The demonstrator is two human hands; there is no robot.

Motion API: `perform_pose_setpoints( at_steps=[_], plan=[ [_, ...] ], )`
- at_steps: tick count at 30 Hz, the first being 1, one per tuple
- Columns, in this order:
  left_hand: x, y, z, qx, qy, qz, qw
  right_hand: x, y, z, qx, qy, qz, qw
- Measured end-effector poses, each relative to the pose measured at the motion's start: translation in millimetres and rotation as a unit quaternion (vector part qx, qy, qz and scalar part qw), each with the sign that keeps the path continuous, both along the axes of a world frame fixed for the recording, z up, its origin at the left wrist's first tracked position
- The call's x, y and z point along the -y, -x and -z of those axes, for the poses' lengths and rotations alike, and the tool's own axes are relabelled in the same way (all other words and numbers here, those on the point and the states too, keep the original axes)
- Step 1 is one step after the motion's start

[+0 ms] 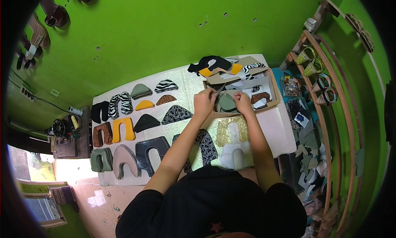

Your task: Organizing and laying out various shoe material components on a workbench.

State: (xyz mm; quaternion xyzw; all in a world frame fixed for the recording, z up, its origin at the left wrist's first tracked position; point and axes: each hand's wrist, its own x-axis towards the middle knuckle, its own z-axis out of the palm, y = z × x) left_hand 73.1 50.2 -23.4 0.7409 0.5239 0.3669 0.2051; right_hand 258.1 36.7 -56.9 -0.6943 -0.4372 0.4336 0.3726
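Over an open cardboard box [225, 114] at the table's far right, my right hand [242, 102] is closed, pinching the right side of green cut pieces of sheet material [227, 102]. My left hand [204, 102] is also closed, its fingertips at the left edge of these pieces. A dark pointed strip [220, 89] shows beside the left fingertips; I cannot tell whether it is held. Leopard-print pieces [260, 98] and white scraps lie in the box. A gold U-shaped piece [222, 133] and a white one [232, 157] lie below my forearms.
Stacks of U-shaped and half-round pieces, including yellow [123, 128], zebra-print [119, 105] and black [152, 149], cover the table's left side. Black and yellow scraps [216, 64] lie behind the box. A wooden rack [319, 81] with sandals stands right, above floor scraps [309, 163]. A machine [60, 128] stands left.
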Motion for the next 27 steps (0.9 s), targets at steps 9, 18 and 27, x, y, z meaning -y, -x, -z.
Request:
perform_pose_setpoints(
  at_steps=[9, 18, 27],
  plan=[
    [-0.1, 20.2, 15.6, 0.21, 0.04, 0.002, 0.977, -11.1, 2.7, 0.5, 0.246, -0.094, -0.19, 0.946],
    [23.8, 28.3, 13.7, 0.303, 0.179, 0.053, 0.935, -37.0, 10.4, 3.2, 0.405, -0.119, -0.313, 0.851],
    [30.5, 37.5, 16.0, 0.309, 0.198, 0.042, 0.929, -41.3, 11.8, 11.7, 0.483, -0.18, -0.363, 0.776]
  ],
)
